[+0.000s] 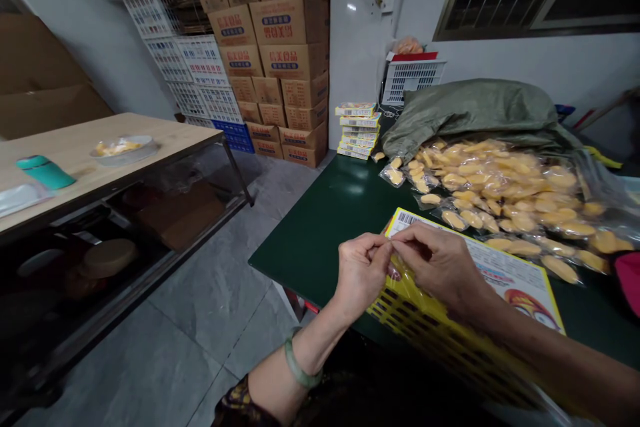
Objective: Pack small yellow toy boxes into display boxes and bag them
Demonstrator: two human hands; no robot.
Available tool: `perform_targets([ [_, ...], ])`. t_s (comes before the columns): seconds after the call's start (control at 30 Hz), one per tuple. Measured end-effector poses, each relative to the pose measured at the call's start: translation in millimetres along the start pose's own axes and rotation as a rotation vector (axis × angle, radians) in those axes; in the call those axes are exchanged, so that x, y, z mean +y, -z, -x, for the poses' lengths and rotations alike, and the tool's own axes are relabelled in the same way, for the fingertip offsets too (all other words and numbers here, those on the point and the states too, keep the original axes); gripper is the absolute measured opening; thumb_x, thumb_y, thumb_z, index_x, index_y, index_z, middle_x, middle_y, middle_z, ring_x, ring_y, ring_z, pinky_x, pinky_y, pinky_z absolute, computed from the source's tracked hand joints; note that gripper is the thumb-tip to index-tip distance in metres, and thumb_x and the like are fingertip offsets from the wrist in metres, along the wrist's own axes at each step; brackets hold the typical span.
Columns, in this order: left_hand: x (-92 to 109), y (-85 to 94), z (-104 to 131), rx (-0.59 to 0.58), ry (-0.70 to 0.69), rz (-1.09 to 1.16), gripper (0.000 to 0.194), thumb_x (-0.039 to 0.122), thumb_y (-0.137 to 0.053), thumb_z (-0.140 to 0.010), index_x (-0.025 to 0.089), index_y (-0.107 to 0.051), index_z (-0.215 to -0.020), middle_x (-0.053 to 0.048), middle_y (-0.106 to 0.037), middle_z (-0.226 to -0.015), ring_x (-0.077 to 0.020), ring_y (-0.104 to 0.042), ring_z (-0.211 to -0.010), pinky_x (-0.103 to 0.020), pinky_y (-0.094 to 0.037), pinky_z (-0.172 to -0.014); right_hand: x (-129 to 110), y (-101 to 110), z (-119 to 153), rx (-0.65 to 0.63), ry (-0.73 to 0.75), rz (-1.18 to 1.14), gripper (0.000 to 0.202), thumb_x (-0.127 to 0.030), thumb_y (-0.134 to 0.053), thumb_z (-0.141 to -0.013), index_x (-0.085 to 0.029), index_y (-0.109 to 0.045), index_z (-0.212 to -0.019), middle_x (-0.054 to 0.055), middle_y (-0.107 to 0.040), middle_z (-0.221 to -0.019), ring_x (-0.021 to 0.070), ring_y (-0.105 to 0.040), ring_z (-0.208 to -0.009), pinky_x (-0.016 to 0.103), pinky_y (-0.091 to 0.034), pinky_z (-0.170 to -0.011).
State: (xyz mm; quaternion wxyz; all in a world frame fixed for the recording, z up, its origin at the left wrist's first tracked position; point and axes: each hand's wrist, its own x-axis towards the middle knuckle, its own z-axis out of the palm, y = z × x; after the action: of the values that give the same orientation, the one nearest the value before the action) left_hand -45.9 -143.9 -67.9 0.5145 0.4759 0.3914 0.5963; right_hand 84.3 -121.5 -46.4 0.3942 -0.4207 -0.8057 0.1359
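My left hand (361, 275), with a green bangle on its wrist, is closed in a pinch at the table's near edge. Fingertip to fingertip with it, my right hand (443, 267) pinches too. A thin clear plastic bag (406, 271) hangs from the fingers; what it contains is mostly hidden. Just below is a yellow slotted basket (415, 320). Behind my right hand lies a printed white card with a yellow border (505, 267), partly covered by my forearm. Beyond it spreads a heap of clear-wrapped, oval yellow pieces (505, 180).
A green sack (480, 107) lies behind the heap on the dark green table (310, 247). Several flat printed boxes (359, 130) are stacked at the back. Left stands a wooden table (185, 133) with a bowl (123, 150) and teal bottle (46, 171). Cartons (290, 53) rise behind.
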Motion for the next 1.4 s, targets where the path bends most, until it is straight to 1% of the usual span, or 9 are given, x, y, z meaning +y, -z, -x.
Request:
perform_targets([
  [0.13, 0, -0.9, 0, 0.012, -0.001, -0.026, 0.019, 0.027, -0.060, -0.077, 0.010, -0.061, -0.069, -0.001, -0.055, -0.049, -0.0092, -0.052, -0.041, -0.016, -0.036, -0.041, -1, 0, -3, -0.020, 0.005, 0.120, 0.017, -0.021, -0.046, -0.080, -0.018, -0.054, -0.065, 0.000, -0.053, -0.056, 0.0109, -0.046, -0.049, 0.024, -0.033, -0.049],
  [0.27, 0, -1.7, -1, 0.022, 0.006, -0.003, 0.017, 0.026, -0.060, -0.077, 0.010, -0.062, -0.071, -0.001, -0.055, -0.048, -0.0088, -0.051, -0.041, -0.015, -0.036, -0.041, -4, -1, -5, -0.063, -0.054, 0.140, 0.012, -0.022, -0.042, -0.077, -0.019, -0.048, -0.067, -0.002, -0.048, -0.054, 0.0110, -0.042, -0.047, 0.024, -0.030, -0.047],
  [0.47, 1, -2.3, -1, 0.019, 0.003, 0.033, 0.016, 0.026, -0.059, -0.079, 0.011, -0.061, -0.073, 0.000, -0.054, -0.047, -0.0087, -0.051, -0.039, -0.015, -0.035, -0.040, -4, 0, -7, -0.141, -0.183, -0.111, 0.014, -0.027, -0.042, -0.076, -0.020, -0.044, -0.065, -0.003, -0.044, -0.054, 0.0100, -0.042, -0.047, 0.022, -0.032, -0.045],
  [0.57, 1, -2.2, -1, 0.010, -0.004, 0.043, 0.016, 0.027, -0.059, -0.079, 0.011, -0.062, -0.076, 0.000, -0.055, -0.047, -0.0091, -0.051, -0.040, -0.015, -0.036, -0.041, -6, 5, -9, -0.127, -0.277, -0.272, 0.017, -0.031, -0.046, -0.077, -0.019, -0.046, -0.064, -0.004, -0.043, -0.053, 0.0082, -0.039, -0.044, 0.021, -0.032, -0.042],
  [0.7, 2, -2.4, -1, 0.011, -0.005, 0.034, 0.018, 0.028, -0.060, -0.079, 0.011, -0.063, -0.075, 0.000, -0.056, -0.047, -0.0079, -0.049, -0.039, -0.015, -0.036, -0.040, -10, 9, -13, -0.178, -0.490, -0.447, 0.026, -0.042, -0.051, -0.078, -0.019, -0.048, -0.066, -0.006, -0.041, -0.048, 0.0057, -0.033, -0.034, 0.019, -0.026, -0.033],
  [0.8, 3, -2.5, 0, 0.015, 0.020, 0.025, 0.018, 0.029, -0.060, -0.078, 0.011, -0.063, -0.074, 0.000, -0.056, -0.046, -0.0069, -0.046, -0.037, -0.015, -0.033, -0.038, -12, 10, -14, -0.240, -0.551, -0.491, 0.028, -0.045, -0.059, -0.072, -0.018, -0.053, -0.070, -0.006, -0.044, -0.047, 0.0060, -0.034, -0.032, 0.019, -0.023, -0.029],
  [1.07, 1, -1.5, 2, 0.033, 0.010, -0.040, 0.016, 0.027, -0.060, -0.077, 0.011, -0.062, -0.073, -0.001, -0.056, -0.048, -0.0088, -0.051, -0.040, -0.016, -0.037, -0.042, -11, 9, -14, -0.163, -0.246, -0.202, 0.018, -0.030, -0.051, -0.073, -0.016, -0.057, -0.064, 0.001, -0.055, -0.054, 0.0096, -0.045, -0.046, 0.021, -0.033, -0.042],
  [1.23, -2, -0.6, 1, 0.029, -0.030, -0.068, 0.017, 0.028, -0.059, -0.077, 0.012, -0.062, -0.071, -0.001, -0.056, -0.051, -0.0088, -0.052, -0.041, -0.017, -0.037, -0.042, -3, 5, -11, -0.209, -0.155, -0.046, 0.014, -0.023, -0.045, -0.078, -0.019, -0.049, -0.065, -0.002, -0.050, -0.054, 0.0098, -0.042, -0.049, 0.022, -0.031, -0.046],
  [1.4, -4, -0.4, 0, 0.031, -0.058, -0.090, 0.015, 0.025, -0.058, -0.077, 0.012, -0.062, -0.071, -0.001, -0.056, -0.054, -0.0108, -0.056, -0.045, -0.018, -0.040, -0.043, -3, 3, -10, -0.208, -0.105, 0.080, 0.010, -0.021, -0.042, -0.075, -0.020, -0.045, -0.065, -0.002, -0.046, -0.055, 0.0107, -0.040, -0.050, 0.023, -0.028, -0.048],
])
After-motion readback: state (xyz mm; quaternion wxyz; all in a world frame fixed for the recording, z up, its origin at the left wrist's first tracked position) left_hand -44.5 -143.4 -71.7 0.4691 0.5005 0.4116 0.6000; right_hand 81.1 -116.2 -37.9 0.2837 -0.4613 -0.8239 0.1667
